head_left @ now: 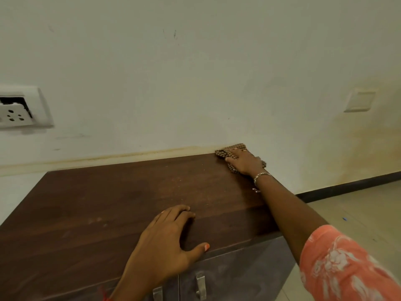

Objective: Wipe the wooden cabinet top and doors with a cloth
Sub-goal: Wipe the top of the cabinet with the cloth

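The dark wooden cabinet top (pixel 112 203) stretches along the wall, dusty and streaked. At its far right corner lies a brown checked cloth (pixel 225 151), and my right hand (pixel 244 162) presses flat on it with fingers straight, arm reaching across the right edge. My left hand (pixel 167 242) rests palm down on the top near the front edge, fingers spread, thumb at the edge. Below the front edge are two grey cabinet doors (pixel 236 270) with metal handles (pixel 200 285).
A pale wall (pixel 195 72) rises right behind the cabinet, with a white socket (pixel 17 109) at the left and a blank wall plate (pixel 360 101) at the right. Tiled floor (pixel 358 213) and a dark skirting lie to the right of the cabinet.
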